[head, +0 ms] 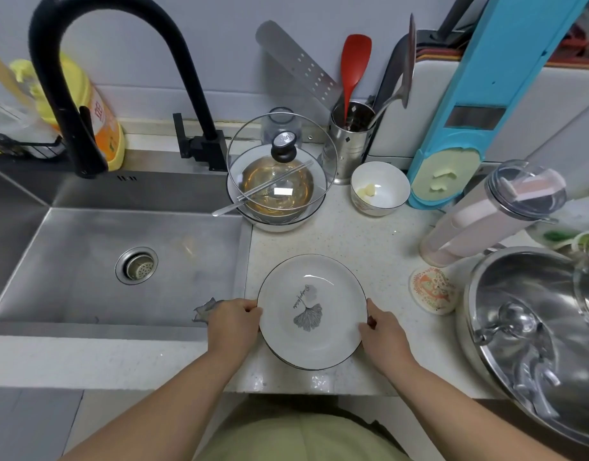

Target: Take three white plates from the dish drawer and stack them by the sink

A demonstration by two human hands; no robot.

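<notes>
- The plates (311,311) sit on the counter (369,247) just right of the sink (87,261), near the front edge; the top one is white with a dark rim and a grey leaf print.
- A second rim peeks out at the lower left of the stack; I cannot tell if a third lies under it.
- The left hand (231,322) clamps the left rim, thumb on top; the right hand (382,334) clamps the right rim the same way.
- To finish well, I'd judge they should square the rims, lower evenly and let go with both sides together.
- Counted nearby: one small bowl (379,189), one glass lid (281,161) over stacked bowls, one coaster (432,289).
</notes>
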